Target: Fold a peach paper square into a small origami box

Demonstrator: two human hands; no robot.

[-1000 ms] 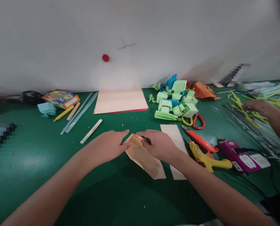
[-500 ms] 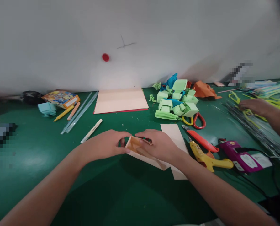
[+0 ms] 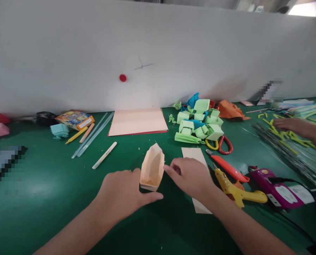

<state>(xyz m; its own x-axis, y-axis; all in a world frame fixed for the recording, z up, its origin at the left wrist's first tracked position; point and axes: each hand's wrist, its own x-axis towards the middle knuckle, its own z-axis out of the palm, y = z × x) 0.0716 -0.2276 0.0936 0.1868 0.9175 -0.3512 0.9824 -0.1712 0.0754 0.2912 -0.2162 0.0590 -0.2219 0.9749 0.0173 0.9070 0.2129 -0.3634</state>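
Open-topped peach paper box (image 3: 151, 170) above the bench (image 3: 54, 198), left hand (image 3: 122, 187) at its near left side, thumb spread, cannot tell if gripping, right hand (image 3: 191, 174) loosely parted at its right edge, blue paper (image 3: 193, 100) among folded green boxes (image 3: 202, 105)

both bare forearms reach in from the bottom edge, slanting toward each other. the left forearm (image 3: 86, 223) runs up into the left hand (image 3: 118, 189), its back turned upward, its thumb (image 3: 152, 196) stretched out nearly level to the right — the fingertips bend out of sight, so their grip can't be judged. the right forearm (image 3: 234, 216) leads to the right hand (image 3: 191, 173), slightly farther forward, back up, its fingers loosely curled, one digit pointing left — the two hands near, not touching.
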